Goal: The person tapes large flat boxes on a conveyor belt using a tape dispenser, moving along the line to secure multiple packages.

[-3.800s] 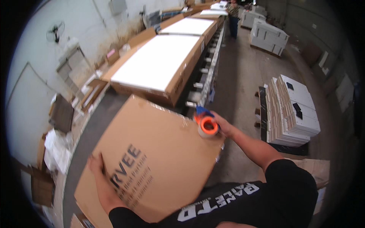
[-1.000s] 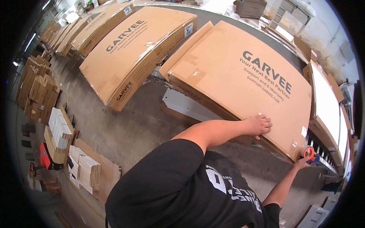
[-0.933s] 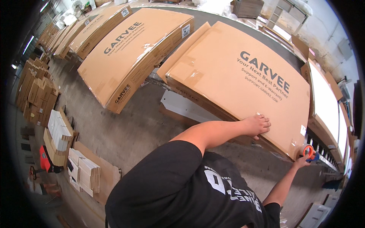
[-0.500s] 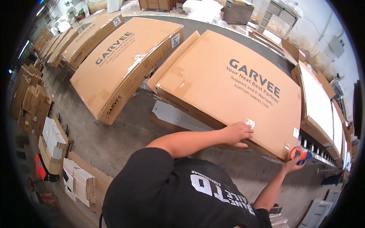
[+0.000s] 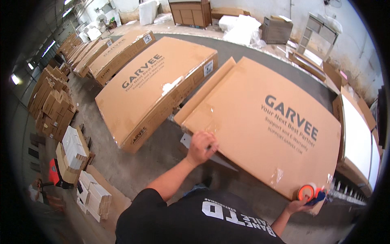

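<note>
A large flat brown carton (image 5: pixel 260 126) with dark printing lies in front of me, its seams covered with clear tape. At its near edge, toward the left corner, is my left hand (image 5: pixel 202 148), fingers curled in and slightly blurred. Whether those fingers pinch anything is hidden. My right hand (image 5: pixel 300 205) grips a blue tape dispenser (image 5: pixel 317 197) carrying an orange-rimmed tape roll (image 5: pixel 306 192), beside the near right corner. A shiny tape patch (image 5: pixel 277 175) sits on the carton top close to the near edge.
Another taped carton (image 5: pixel 156 89) lies to the left, with several more behind it. White panels in an open carton (image 5: pixel 354 130) stand at right, past a roller conveyor (image 5: pixel 345 196). Stacked white parts (image 5: pixel 94 196) and a pile of cartons (image 5: pixel 53 103) are on the left floor.
My left hand has moved left along the near edge, from the carton top toward its left corner, and its fingers have curled. The right hand still holds the dispenser. The view has shifted.
</note>
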The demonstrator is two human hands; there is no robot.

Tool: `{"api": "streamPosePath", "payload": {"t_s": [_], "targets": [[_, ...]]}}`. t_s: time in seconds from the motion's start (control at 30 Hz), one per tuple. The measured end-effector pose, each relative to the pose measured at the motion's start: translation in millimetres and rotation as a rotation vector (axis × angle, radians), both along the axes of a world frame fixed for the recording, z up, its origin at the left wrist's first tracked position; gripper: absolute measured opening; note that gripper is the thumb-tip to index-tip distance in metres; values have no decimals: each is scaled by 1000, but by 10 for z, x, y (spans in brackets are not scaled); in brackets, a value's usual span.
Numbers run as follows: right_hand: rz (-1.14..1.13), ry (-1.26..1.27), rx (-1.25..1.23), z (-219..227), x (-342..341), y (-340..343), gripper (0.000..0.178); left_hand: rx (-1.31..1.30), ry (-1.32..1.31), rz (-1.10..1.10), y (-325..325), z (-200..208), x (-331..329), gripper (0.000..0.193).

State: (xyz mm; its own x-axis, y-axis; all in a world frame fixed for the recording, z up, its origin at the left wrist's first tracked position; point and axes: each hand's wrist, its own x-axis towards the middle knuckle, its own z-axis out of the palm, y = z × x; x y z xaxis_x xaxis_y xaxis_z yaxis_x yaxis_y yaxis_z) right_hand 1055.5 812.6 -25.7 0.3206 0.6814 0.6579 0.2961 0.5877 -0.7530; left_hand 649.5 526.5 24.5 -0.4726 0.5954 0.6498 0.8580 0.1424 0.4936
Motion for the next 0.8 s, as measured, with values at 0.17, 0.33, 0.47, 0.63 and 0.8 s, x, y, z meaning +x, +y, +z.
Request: {"api": "streamPosePath", "payload": {"t_s": [0.17,0.33,0.47,0.63,0.8], "targets": [[-171,80,-27,-117,-135,168,62,36,189,104,378,-281,-103,23],[-366,-83,-19,-209,-352,222,60,64,254,86,509,-377,-321,43],[-412,-162,-24,-263,-615,473,59,98,232,68,882,-550,-777,49],[-445,-198,-8,-269,-939,1004,57,115,213,-18,1954,-539,-1500,34],[-372,-230,17,-221,-1429,1536,57,-10,156,51,2541,-516,-1777,32]]}}
